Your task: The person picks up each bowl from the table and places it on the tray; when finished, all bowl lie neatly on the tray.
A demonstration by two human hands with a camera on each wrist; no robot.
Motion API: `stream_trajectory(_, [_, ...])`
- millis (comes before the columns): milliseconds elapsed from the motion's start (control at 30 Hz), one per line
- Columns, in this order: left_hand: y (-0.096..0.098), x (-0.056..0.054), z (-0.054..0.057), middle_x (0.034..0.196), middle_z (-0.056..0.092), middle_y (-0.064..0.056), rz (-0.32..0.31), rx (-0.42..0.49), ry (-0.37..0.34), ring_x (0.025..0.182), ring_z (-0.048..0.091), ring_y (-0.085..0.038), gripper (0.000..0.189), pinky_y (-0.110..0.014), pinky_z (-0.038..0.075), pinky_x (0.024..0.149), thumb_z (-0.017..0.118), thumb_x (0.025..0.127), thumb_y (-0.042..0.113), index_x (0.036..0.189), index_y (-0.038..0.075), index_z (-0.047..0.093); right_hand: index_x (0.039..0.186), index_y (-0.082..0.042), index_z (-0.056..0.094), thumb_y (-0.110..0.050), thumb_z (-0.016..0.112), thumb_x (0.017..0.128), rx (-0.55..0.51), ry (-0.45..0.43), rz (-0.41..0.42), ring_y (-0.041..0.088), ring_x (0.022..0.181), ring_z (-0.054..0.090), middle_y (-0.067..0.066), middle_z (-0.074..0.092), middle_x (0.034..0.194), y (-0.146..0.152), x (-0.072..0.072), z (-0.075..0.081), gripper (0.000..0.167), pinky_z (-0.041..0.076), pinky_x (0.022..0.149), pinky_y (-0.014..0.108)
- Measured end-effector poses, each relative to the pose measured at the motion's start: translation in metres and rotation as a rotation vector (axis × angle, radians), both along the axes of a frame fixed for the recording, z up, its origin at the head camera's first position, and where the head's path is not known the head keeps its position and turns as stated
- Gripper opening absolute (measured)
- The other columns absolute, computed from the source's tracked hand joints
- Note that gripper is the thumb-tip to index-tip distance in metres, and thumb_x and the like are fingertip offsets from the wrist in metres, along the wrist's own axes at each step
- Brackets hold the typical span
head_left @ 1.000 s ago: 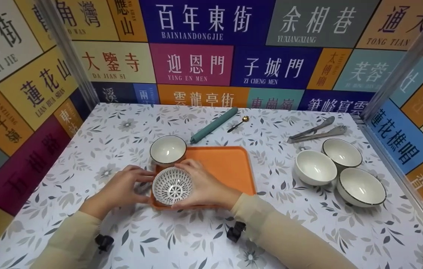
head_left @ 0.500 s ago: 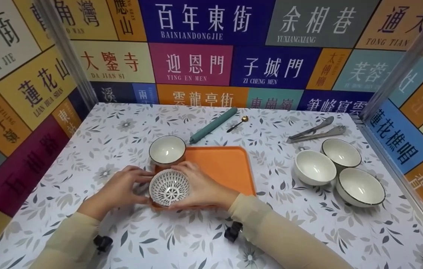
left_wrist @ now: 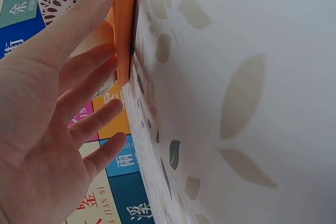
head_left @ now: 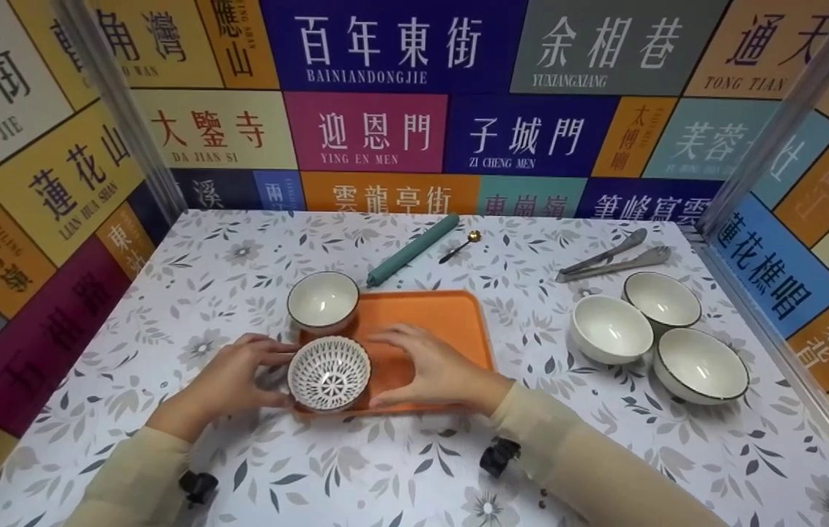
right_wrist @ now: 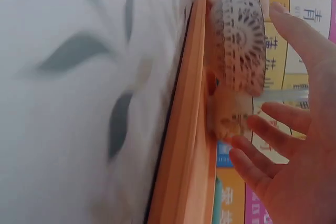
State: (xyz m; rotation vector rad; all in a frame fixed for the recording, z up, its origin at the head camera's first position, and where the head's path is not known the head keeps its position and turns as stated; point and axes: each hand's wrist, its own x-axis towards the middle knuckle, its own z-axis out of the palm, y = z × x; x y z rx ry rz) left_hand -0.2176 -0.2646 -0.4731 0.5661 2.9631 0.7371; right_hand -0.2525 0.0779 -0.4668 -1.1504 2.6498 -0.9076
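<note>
A bowl with a black-and-white patterned inside (head_left: 329,373) stands upright at the front left of the orange tray (head_left: 451,322). Behind it, at the tray's back left corner, is a cream bowl with a dark rim (head_left: 323,301). My left hand (head_left: 244,373) is at the patterned bowl's left side, fingers spread; in the left wrist view its thumb and fingertips are right by the tray edge. My right hand (head_left: 440,369) is over the tray, right of the patterned bowl, with fingers spread and a gap to the bowl. The right wrist view shows that bowl's patterned outside (right_wrist: 239,40).
Three cream bowls (head_left: 612,329) stand close together on the right. Behind them lie metal tongs (head_left: 612,260). A dark green rod (head_left: 413,250) and a small spoon with a gold end (head_left: 462,247) lie behind the tray. Printed panels wall in the table.
My right hand has let go of the patterned bowl and moved off to the right. The bowl first shifted slightly left, and my left hand stays beside it.
</note>
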Motion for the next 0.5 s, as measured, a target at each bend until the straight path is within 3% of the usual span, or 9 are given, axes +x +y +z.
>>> stream_trajectory(233, [-0.001, 0.002, -0.001, 0.144, 0.064, 0.001, 0.006, 0.018, -0.011, 0.136, 0.052, -0.033, 0.071, -0.066, 0.038, 0.115, 0.095, 0.066, 0.030, 0.132, 0.018, 0.071, 0.143, -0.021, 0.060, -0.056, 0.087, 0.075, -0.038, 0.025, -0.053, 0.019, 0.142, 0.048, 0.000, 0.056, 0.150, 0.065, -0.003, 0.003, 0.081, 0.038, 0.122, 0.049])
stream_trajectory(500, [0.000, 0.001, -0.002, 0.144, 0.064, 0.003, -0.003, -0.008, -0.002, 0.137, 0.051, -0.033, 0.069, -0.067, 0.038, 0.114, 0.095, 0.067, 0.029, 0.131, 0.018, 0.071, 0.140, -0.013, 0.064, -0.046, 0.089, 0.077, -0.053, 0.052, -0.120, 0.028, 0.142, 0.049, 0.003, 0.058, 0.148, 0.133, -0.010, 0.022, 0.075, 0.037, 0.122, 0.055])
